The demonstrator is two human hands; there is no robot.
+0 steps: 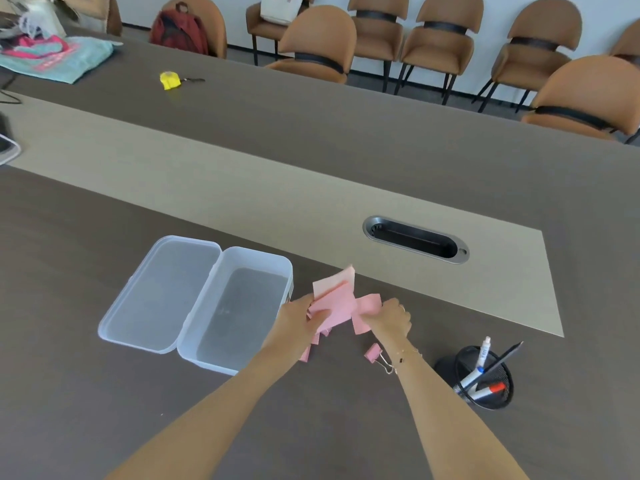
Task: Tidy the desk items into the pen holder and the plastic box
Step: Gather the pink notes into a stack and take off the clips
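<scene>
Pink paper slips (337, 303) sit bunched between both hands on the dark table (104, 393), just right of the plastic box (239, 313). Left hand (299, 318) has its fingers curled around the left side of the bundle, thumb pressed on top; right hand (391, 317) pinches the right-hand slips from above, fingers closed on them. A few loose slips trail toward the near side under the left wrist (their count is hard to tell).

Just near of the right hand lies a pink binder clip (375, 355) on the tabletop, partly behind the right wrist, which wears a thin bracelet (401, 358).

The box is clear, open and looks empty, its hinged lid (159, 292) laid flat to the left.

To the near right stands a black mesh pen holder (485, 379) with markers and a dark pencil leaning in it, well apart from the box.

Farther off, an oval cable port (415, 239) is set in the table's lighter strip; a yellow tape measure (169, 80) lies at the far left, and brown chairs (317, 43) line the far side.
</scene>
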